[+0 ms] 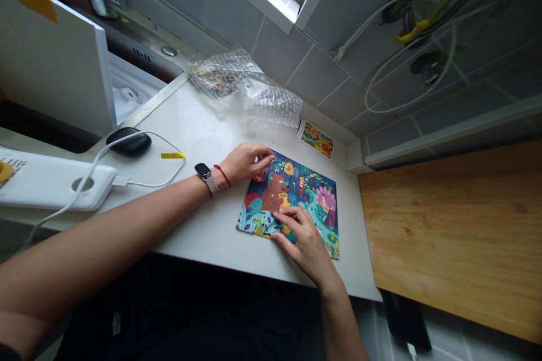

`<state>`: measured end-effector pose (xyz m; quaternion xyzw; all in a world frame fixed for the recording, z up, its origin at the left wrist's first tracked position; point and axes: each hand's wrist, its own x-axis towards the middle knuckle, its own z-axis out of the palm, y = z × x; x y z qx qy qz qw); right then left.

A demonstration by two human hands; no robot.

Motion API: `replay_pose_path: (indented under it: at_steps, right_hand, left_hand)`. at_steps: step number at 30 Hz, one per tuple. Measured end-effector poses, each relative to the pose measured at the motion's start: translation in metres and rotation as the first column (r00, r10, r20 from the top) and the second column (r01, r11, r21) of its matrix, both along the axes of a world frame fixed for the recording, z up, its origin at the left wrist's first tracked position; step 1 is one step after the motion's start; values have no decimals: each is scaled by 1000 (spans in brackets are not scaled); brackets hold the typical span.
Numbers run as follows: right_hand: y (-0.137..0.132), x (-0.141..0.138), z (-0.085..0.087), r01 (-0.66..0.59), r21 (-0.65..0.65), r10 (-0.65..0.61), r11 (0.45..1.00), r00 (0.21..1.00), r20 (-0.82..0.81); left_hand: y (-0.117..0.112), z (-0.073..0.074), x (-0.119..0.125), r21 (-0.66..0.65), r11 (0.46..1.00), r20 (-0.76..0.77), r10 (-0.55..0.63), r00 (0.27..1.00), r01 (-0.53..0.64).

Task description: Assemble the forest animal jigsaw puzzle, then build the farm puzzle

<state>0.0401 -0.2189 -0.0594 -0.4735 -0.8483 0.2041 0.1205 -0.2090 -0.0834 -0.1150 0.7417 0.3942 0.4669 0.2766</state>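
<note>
at the far left, a white device (63, 186) with a cable (141, 184) plugged into its end lies on the white countertop (203, 234); a black rounded object (129, 142), probably a mouse, sits just beside the cable. next comes the left hand (245, 163), at the upper left corner of the jigsaw puzzle (307, 183). its fingers are curled and thumb and forefinger are close together; whether anything is pinched between them cannot be told. beyond it, clear plastic packaging (271, 102) lies against the tiled wall.

the puzzle lies flat on the countertop, near the front edge, with fine seams across its printed face. it is judged light and thin, probably of stiff card: firm when flat, weak along the seams, and liable to come apart if raised by one corner. the smooth face probably gives fingertips only modest grip, and the piece tabs may bend or fray. a single piece is best taken by opposite edges, between thumb and forefinger; the whole is better slid flat, with both palms at its outer sides.

the right hand (302, 240) rests over the lower part of the puzzle, thumb and forefinger parted, fingertips at its surface; whether a piece is gripped cannot be confirmed. near the upper right edge lies a small printed card (317, 139); a wooden board (449, 231) stands farther right
</note>
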Motion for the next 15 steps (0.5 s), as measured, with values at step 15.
replay_pose_path:
  at_steps: [15]
  right_hand:
    - [-13,-19,-11,5,130,-5,992,1000,6]
  left_hand:
    - [1,-1,0,-17,1000,7,-9,1000,10]
